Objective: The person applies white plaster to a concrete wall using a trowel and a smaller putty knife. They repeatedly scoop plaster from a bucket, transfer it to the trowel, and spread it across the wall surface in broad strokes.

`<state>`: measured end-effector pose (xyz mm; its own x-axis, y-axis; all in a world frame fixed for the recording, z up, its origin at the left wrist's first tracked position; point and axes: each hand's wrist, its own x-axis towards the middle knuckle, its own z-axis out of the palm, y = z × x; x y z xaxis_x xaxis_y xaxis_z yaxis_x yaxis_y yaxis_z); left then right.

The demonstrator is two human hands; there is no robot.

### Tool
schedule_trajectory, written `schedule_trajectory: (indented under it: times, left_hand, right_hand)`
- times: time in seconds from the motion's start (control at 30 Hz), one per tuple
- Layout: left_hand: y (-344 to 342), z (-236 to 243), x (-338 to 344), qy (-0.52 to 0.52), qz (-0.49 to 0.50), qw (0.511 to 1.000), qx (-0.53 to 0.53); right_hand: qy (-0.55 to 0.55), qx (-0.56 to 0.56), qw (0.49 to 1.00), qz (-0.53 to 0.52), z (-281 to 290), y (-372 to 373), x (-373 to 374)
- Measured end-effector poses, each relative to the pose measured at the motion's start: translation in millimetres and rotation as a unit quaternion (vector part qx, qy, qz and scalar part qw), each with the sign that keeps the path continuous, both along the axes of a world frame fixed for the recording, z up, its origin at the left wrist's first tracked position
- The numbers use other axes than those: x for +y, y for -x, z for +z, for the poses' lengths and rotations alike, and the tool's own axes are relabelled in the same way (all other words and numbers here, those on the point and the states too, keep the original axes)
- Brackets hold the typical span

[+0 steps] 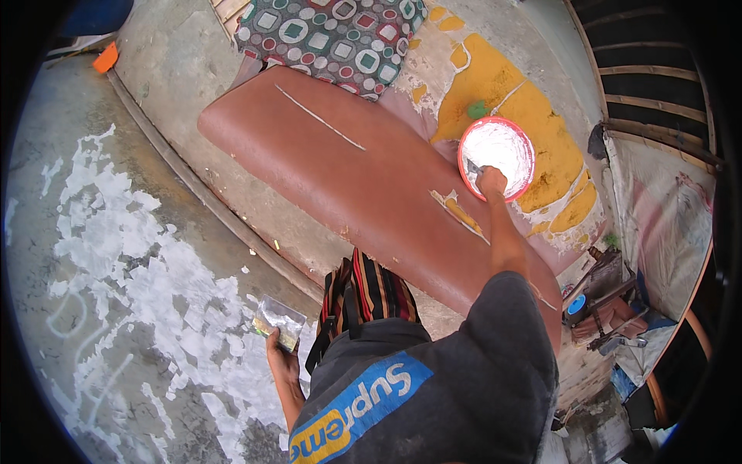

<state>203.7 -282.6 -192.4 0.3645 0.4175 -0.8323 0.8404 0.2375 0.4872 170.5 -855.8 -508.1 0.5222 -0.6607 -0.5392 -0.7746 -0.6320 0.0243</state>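
My right hand (493, 181) grips a putty knife (474, 168), its blade in the white paste of a red-rimmed tub (502, 145). The tub sits over a torn surface with yellow foam (545, 104), beside a long brown padded piece (325, 178) with pale slits and a split showing yellow padding. Down at the lower left, my left hand (278, 348) holds a flat translucent scraper plate (280, 317) with something yellowish on its lower part, apart from the brown piece.
A patterned grey cushion (332, 42) lies beyond the brown piece. The concrete floor (85, 178) at left has flaking white patches and an orange object (106, 58). At right are a pale sheet (649, 201), slatted framing (649, 73), and jumbled items with a blue container (576, 304).
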Motion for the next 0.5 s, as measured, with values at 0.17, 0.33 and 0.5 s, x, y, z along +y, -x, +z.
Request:
schedule_trajectory:
  times: [0.17,0.33,0.5]
  left_hand:
    - [-2.2,-5.0,-9.8,0.005,-0.003,1.0,0.013]
    - [-3.4,-12.3,-10.3,0.023,-0.019,1.0,0.006]
    - [-12.3,-7.1,-15.4,0.003,-0.031,0.999,-0.03]
  right_hand:
    - [-0.054,-0.019,0.996,0.063,6.8,-6.1,-17.0]
    - [-0.103,-0.032,0.983,0.15,15.8,-12.7,-52.6]
    - [-0.24,-0.133,0.959,-0.071,39.7,14.7,-99.4]
